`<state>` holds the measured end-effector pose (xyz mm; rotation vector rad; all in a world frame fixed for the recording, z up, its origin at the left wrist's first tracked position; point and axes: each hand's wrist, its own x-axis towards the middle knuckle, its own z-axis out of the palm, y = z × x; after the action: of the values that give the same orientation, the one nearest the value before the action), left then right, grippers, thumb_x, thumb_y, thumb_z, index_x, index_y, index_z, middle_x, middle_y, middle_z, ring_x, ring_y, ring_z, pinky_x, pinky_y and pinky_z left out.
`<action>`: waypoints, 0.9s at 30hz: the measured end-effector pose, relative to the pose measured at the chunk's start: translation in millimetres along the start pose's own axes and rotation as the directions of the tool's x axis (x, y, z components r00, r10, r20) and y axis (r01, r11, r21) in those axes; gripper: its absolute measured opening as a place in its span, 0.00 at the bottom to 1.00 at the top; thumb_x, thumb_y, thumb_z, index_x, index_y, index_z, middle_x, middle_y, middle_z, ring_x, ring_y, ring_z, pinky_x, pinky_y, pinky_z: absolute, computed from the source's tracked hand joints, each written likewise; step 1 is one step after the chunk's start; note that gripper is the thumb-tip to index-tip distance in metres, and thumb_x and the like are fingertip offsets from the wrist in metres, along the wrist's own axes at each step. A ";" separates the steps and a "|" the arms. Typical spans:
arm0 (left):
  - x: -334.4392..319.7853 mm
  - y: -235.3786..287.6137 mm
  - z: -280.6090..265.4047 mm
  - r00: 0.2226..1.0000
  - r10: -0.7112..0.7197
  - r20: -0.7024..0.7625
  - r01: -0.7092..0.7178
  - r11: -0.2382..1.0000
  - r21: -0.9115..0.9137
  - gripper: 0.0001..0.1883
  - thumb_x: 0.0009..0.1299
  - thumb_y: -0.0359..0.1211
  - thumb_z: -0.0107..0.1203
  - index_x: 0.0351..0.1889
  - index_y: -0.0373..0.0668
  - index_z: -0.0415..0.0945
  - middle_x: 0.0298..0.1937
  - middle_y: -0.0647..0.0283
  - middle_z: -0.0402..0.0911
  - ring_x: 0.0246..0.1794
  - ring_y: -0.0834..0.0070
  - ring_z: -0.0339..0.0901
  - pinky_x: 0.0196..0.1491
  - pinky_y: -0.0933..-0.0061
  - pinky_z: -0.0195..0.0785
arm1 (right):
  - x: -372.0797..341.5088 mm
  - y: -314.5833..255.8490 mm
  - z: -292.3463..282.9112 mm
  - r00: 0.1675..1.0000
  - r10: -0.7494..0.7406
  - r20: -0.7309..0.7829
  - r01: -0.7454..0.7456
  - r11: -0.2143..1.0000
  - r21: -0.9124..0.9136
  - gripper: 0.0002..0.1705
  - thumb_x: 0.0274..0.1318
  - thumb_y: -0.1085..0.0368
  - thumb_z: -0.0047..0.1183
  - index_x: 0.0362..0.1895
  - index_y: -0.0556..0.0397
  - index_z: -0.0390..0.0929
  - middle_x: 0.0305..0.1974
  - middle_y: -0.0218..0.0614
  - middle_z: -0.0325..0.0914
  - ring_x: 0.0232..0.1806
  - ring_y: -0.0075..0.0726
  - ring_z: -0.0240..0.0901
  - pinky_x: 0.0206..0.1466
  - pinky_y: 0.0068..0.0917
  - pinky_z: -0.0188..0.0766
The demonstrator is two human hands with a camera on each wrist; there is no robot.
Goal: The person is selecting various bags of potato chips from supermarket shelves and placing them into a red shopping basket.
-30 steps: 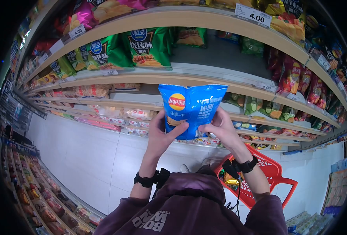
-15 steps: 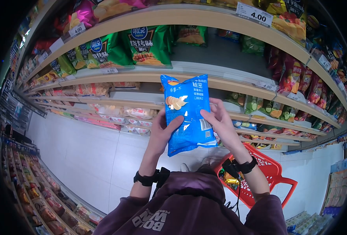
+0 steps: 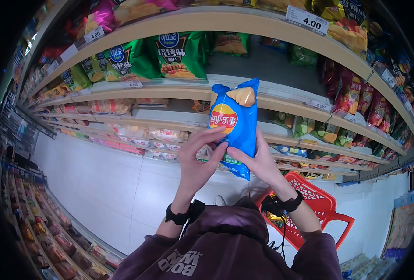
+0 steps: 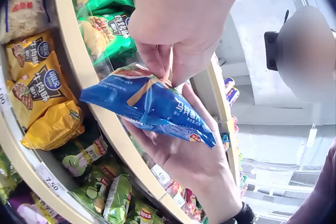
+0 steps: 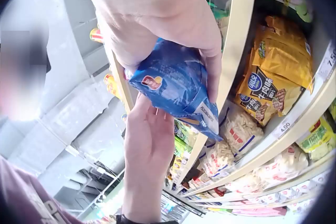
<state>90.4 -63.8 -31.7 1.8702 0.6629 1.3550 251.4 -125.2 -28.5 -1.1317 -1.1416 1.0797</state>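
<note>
A blue bag of Lay's potato chips is held up before the shelves, its front with the round logo facing the head camera. My right hand grips its lower right side, thumb across the front and fingers behind. My left hand is at the left side, with fingertips touching the front below the logo and its thumb near the right thumb. In the left wrist view the left fingers meet the face of the bag, while the right palm lies under it. The right wrist view shows the bag beneath the right hand.
Green chip bags stand on the shelf ahead, beside a bare stretch of dark shelf. A red shopping basket with some packets is at the lower right. Price tags line the shelf edges. White floor lies to the left.
The bag has been turned over from its printed back to its logo front. The left hand has let go of the edge and moved its fingers onto the front; the right hand keeps hold.
</note>
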 end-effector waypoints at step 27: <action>-1.9 -1.5 -7.0 0.913 -0.369 0.176 0.406 0.863 -0.301 0.25 0.57 0.28 0.68 0.50 0.37 0.68 0.45 0.59 0.79 0.44 0.78 0.78 0.45 0.78 0.74 | 5.9 2.2 -12.8 0.999 0.041 0.002 -0.041 0.998 0.049 0.43 0.51 0.58 0.65 0.64 0.55 0.52 0.53 0.45 0.71 0.54 0.36 0.71 0.56 0.32 0.70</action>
<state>83.2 -62.6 -32.7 1.4347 0.6635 1.0158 264.7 -120.4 -30.9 -1.1210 -1.0907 1.1341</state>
